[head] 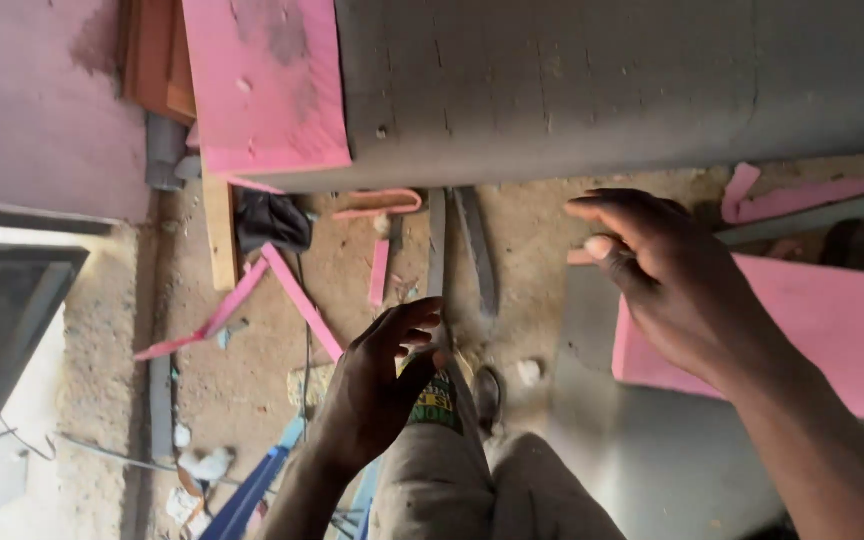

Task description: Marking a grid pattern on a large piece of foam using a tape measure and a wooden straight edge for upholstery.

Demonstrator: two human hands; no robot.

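My left hand (377, 385) hangs above my knee with its fingers curled and apart. Its fingertips reach the lower end of a thin grey strip (437, 245) that lies on the dirt floor. Whether it pinches the strip I cannot tell. My right hand (672, 285) hovers with nothing in it, fingers stretched to the left, over the edge of a grey foam sheet (652, 450) and a pink foam sheet (832, 340). A large grey foam slab (602, 90) spans the top of the view, just beyond both hands.
A pink foam board (267, 85) leans at the top left beside a wooden plank (220, 240) and a black cloth (272, 220). Pink offcut strips (302, 300) and a second grey strip (477, 250) litter the floor. My trousered legs (452, 480) fill the bottom centre.
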